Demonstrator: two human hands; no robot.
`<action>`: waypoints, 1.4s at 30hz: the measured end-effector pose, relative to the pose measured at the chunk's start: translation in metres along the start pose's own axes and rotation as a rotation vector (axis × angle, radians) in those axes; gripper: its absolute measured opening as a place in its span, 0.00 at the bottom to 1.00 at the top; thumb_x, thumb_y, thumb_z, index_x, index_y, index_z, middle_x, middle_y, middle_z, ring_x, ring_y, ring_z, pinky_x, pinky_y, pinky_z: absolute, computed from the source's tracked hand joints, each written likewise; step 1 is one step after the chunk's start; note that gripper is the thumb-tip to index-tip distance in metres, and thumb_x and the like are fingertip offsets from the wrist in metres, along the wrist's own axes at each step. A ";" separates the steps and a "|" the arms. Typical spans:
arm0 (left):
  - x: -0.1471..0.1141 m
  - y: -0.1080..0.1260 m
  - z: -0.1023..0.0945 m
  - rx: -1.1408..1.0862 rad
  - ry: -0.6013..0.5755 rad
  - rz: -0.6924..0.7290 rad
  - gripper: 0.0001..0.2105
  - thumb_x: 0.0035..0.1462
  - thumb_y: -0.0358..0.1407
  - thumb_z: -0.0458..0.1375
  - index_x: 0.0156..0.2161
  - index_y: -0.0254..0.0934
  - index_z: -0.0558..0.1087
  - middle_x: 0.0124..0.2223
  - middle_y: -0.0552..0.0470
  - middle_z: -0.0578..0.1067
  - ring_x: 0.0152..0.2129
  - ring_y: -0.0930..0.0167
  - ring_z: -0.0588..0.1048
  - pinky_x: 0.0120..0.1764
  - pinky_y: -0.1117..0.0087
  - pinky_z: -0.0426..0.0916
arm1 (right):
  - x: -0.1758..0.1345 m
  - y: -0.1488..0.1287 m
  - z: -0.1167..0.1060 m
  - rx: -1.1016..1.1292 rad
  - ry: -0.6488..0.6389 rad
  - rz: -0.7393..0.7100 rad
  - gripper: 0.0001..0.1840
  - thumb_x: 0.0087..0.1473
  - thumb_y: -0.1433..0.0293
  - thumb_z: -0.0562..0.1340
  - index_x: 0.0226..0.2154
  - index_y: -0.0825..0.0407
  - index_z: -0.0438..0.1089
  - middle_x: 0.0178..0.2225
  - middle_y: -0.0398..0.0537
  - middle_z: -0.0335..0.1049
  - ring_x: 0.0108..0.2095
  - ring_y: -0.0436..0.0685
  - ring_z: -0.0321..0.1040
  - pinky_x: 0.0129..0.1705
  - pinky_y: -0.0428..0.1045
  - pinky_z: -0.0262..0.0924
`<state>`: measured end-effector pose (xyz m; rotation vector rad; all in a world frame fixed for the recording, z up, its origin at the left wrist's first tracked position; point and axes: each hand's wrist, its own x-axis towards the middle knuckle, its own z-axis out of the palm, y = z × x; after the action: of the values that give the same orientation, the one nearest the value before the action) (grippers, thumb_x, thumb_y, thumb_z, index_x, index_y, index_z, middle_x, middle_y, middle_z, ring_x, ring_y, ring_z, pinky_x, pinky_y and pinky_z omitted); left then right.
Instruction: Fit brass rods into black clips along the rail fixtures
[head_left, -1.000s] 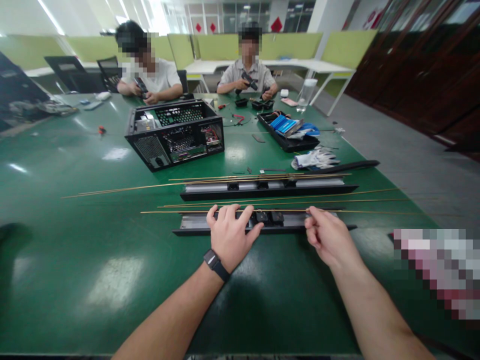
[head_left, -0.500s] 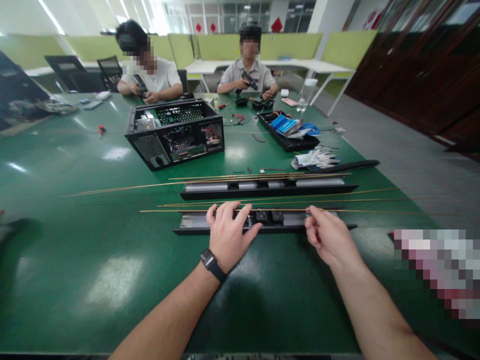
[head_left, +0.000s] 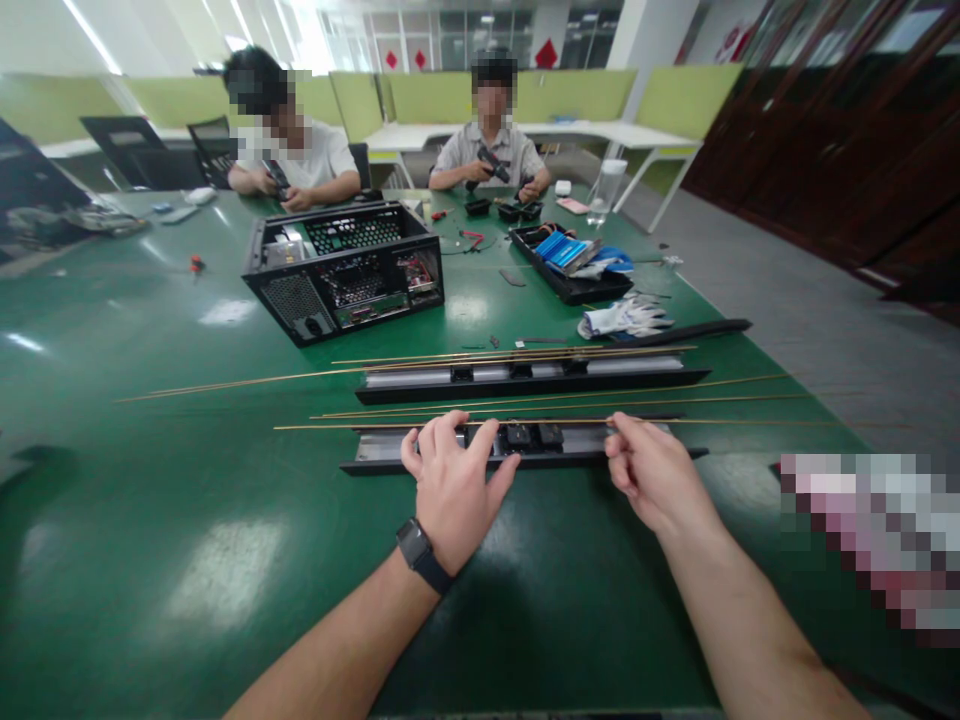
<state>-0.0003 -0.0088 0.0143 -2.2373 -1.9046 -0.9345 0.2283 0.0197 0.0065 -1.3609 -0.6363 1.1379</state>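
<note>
A long black-and-silver channel (head_left: 390,448) lies crosswise in front of me, with small black blocks (head_left: 550,436) seated in its middle. My left hand (head_left: 455,472) rests over it with fingers spread, the thumb near the front wall and the fingertips by the far edge. Along that far edge runs a thin brass-coloured rod (head_left: 352,428). My right hand (head_left: 646,462) pinches this rod near the channel's right part; the fingertips partly cover the spot. More thin rods (head_left: 720,398) lie just beyond. A second, similar channel (head_left: 405,378) sits farther back, with several rods across it.
An open black computer case (head_left: 345,270) stands at the back left. A black tray (head_left: 592,290) with blue items and white gloves (head_left: 624,317) are at the back right. Two people sit across the green table (head_left: 225,550), handling tools. A pixelated object (head_left: 870,530) lies at right.
The whole view has shifted slightly. The outer fingers of my left hand have moved a little left and toward me. My right hand keeps its pinch on the rod.
</note>
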 end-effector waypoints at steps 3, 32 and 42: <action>-0.001 0.000 -0.001 0.004 -0.037 -0.008 0.18 0.58 0.47 0.62 0.52 0.48 0.74 0.52 0.42 0.69 0.51 0.56 0.67 0.57 0.42 0.51 | 0.000 0.001 0.000 0.002 0.000 -0.002 0.14 0.50 0.61 0.69 0.32 0.53 0.69 0.18 0.40 0.67 0.08 0.45 0.54 0.07 0.40 0.38; -0.005 0.005 -0.002 0.046 -0.139 0.050 0.19 0.59 0.46 0.61 0.54 0.45 0.72 0.54 0.44 0.71 0.51 0.59 0.70 0.63 0.36 0.44 | -0.001 -0.001 0.000 0.001 0.007 0.015 0.15 0.49 0.60 0.70 0.31 0.53 0.69 0.18 0.40 0.67 0.08 0.45 0.53 0.07 0.40 0.38; -0.004 0.003 -0.004 0.050 -0.158 0.042 0.18 0.58 0.46 0.62 0.53 0.49 0.73 0.55 0.46 0.70 0.52 0.59 0.69 0.62 0.36 0.44 | 0.001 0.001 -0.001 0.004 -0.004 0.008 0.16 0.49 0.60 0.70 0.32 0.53 0.69 0.18 0.40 0.67 0.08 0.45 0.53 0.06 0.40 0.38</action>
<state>0.0009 -0.0149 0.0168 -2.3762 -1.9099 -0.7159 0.2293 0.0199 0.0055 -1.3596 -0.6320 1.1487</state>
